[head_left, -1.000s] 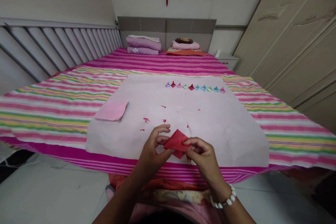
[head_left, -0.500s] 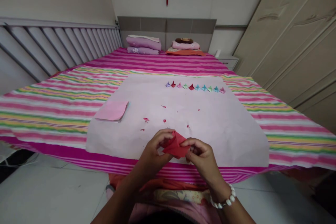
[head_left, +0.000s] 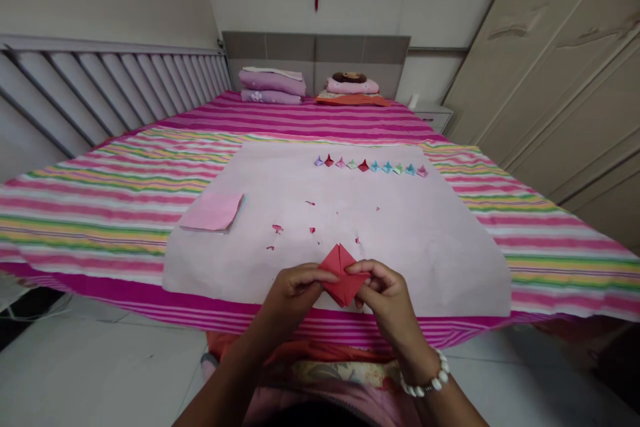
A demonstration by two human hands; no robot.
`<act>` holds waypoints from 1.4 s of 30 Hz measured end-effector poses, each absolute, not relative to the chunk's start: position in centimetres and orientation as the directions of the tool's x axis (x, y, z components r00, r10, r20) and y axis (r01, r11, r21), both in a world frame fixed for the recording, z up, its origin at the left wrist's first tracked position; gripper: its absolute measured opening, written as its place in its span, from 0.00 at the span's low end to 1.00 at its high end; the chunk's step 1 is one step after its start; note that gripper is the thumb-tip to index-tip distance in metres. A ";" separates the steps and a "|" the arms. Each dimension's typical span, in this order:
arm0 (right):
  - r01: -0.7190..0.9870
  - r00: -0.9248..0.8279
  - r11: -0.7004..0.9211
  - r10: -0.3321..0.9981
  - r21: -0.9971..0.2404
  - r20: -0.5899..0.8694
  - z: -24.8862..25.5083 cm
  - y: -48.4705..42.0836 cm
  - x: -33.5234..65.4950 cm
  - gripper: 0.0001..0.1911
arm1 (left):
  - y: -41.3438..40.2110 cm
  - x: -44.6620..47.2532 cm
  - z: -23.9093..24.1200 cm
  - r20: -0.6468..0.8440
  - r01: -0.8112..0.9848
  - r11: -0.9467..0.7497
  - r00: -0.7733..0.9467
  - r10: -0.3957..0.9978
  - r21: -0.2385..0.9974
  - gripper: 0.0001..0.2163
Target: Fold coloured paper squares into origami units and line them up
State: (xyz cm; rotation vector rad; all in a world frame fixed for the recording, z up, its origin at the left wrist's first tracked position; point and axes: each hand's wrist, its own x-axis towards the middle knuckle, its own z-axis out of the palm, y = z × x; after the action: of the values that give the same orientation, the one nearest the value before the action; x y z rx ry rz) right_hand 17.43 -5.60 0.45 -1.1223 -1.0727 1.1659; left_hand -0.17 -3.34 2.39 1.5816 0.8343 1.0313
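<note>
A red folded origami paper (head_left: 342, 271), diamond-shaped with a crease line down its upper half, is held between both hands near the front edge of the bed. My left hand (head_left: 295, 290) pinches its left corner, thumb and fingers closed on it. On the right corner, my right hand (head_left: 383, 288) grips with the thumb and fingertips; a white bead bracelet circles that wrist. Beneath lies a large white paper sheet (head_left: 210, 267) dotted with small red scraps (head_left: 277, 229). Toward its far side stands a row of several small folded paper pieces (head_left: 363, 165) in purple, red, pink, green and blue.
A stack of square paper (head_left: 213, 211), pink on top, rests at the sheet's left. Striped bedding (head_left: 100, 197) spreads around it. Folded quilts (head_left: 273, 85) lie by the headboard (head_left: 285, 47). A railing (head_left: 115, 90) runs along the left, a wardrobe (head_left: 565, 80) along the right.
The red paper has gone from tilted and partly spread to a flatter, upright diamond facing me. My left fingers have shifted from its upper edge down to its left corner.
</note>
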 end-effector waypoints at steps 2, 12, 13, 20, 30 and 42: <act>-0.132 0.096 0.053 0.995 -0.990 0.040 0.6 -5.6 17.4 0.10 | -3.5 -0.2 2.7 0.208 -0.019 -0.220 0.422 0.883 0.975 0.12; -0.248 0.008 0.100 0.995 -0.964 0.101 0.5 -5.9 17.5 0.20 | -3.5 0.6 2.7 0.117 0.003 -0.121 0.248 0.962 0.993 0.02; -0.257 0.024 0.113 0.994 -0.960 0.111 0.6 -5.9 17.5 0.20 | -3.5 0.7 2.6 0.113 0.011 -0.119 0.238 0.965 0.993 0.02; -0.168 0.155 0.172 0.977 -0.971 0.147 0.8 -5.9 17.2 0.22 | -3.7 0.6 2.8 0.179 0.152 -0.217 0.227 0.957 0.964 0.04; -0.074 0.086 0.297 0.953 -0.952 0.290 0.5 -5.6 17.7 0.02 | -3.3 0.3 2.8 0.279 0.090 -0.316 0.289 0.916 0.945 0.04; 0.062 -0.015 0.263 0.965 -0.963 0.262 1.1 -5.5 17.4 0.12 | -3.3 -0.3 3.0 0.252 0.286 -0.356 0.343 0.905 0.889 0.12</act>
State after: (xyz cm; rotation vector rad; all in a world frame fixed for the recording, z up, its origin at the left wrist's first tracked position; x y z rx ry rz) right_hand 17.40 -5.50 1.10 -1.0516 -1.3742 0.9849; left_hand -0.33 -3.28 3.00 1.8338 1.0498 1.0105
